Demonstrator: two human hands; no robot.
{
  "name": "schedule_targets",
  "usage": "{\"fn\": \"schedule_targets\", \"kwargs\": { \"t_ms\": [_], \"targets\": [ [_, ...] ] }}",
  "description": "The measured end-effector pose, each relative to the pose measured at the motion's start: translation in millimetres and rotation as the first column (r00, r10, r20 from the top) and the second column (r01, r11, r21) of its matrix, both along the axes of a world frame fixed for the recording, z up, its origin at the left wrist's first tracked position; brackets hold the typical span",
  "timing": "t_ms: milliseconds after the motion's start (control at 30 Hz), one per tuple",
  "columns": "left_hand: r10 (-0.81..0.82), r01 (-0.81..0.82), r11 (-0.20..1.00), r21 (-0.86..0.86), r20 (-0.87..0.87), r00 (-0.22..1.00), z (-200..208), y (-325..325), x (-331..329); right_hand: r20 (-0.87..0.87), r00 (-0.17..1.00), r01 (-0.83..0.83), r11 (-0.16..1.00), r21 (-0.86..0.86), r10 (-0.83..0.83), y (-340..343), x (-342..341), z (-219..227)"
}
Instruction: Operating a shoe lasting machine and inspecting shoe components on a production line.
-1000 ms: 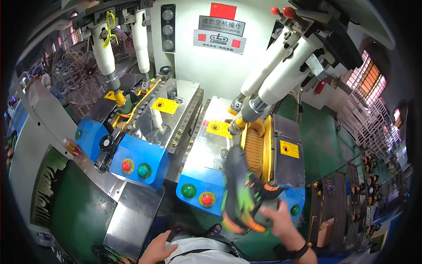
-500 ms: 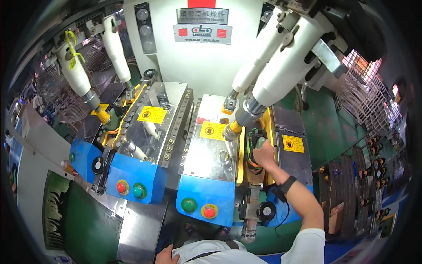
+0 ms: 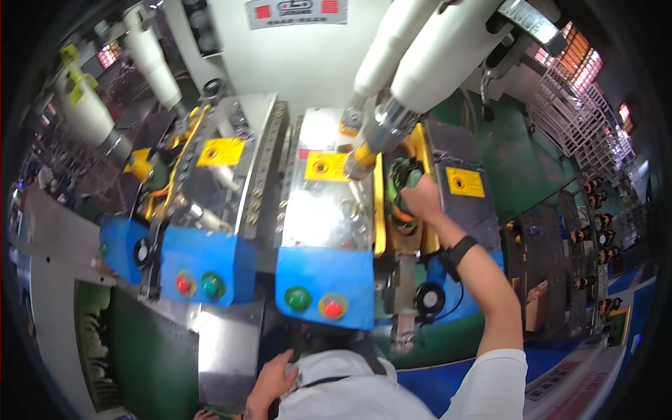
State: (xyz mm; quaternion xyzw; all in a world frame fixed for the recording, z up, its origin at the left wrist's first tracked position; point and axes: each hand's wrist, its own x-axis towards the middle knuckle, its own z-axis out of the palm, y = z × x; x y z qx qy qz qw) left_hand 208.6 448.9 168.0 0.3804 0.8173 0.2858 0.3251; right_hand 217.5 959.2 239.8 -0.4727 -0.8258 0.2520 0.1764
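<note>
My right hand [image 3: 424,199], a black band on its wrist, has its fingers closed on the top of a dark shoe [image 3: 404,171] with green and orange parts. The shoe sits between two yellow side pads [image 3: 379,210] in the right station of a press machine. Just left of it, a metal press rod with a yellow tip [image 3: 364,155] hangs over the station. My left hand [image 3: 277,378] is low beside my white shirt, fingers apart and holding nothing. Another dark green shoe [image 3: 159,173] sits in the left station under a yellow-tipped rod.
Blue panels [image 3: 325,269] with red and green buttons face me. A black round knob [image 3: 429,299] sticks out below the right station. At the right stands a rack [image 3: 553,259] with several black and orange shoes. White wire racks [image 3: 581,119] stand farther back.
The view has tilted downward, so the machine sits higher in the picture. My right hand stays on the shoe. More of my left hand shows, its fingers lifted from my side.
</note>
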Motion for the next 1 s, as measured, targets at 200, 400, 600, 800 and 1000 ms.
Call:
{"fn": "schedule_targets", "kwargs": {
  "t_ms": [200,400,600,800,1000],
  "targets": [
    [0.156,-0.155,0.984,0.087,-0.004,0.988,-13,-48,-15,0.0,0.921,-0.35,0.83,0.435,0.389,-134,24,24],
    [-0.057,0.053,0.998,0.03,0.114,0.992,-7,-63,-23,0.177,0.745,-0.655,0.654,0.379,0.643,-317,-55,-11],
    [0.005,-0.008,0.999,0.05,0.058,0.998,-20,-93,-10,0.126,0.772,-0.631,0.731,0.26,0.622,-331,-47,-12],
    [0.138,-0.124,0.985,0.122,-0.108,0.985,-12,-124,19,-0.344,0.433,-0.893,0.449,-0.035,0.833,-446,10,-17],
    [0.389,-0.383,0.912,-0.149,0.011,0.921,2,-139,85,-0.443,0.21,-0.959,0.095,-0.268,0.871,-464,36,-52]
  ]
}}
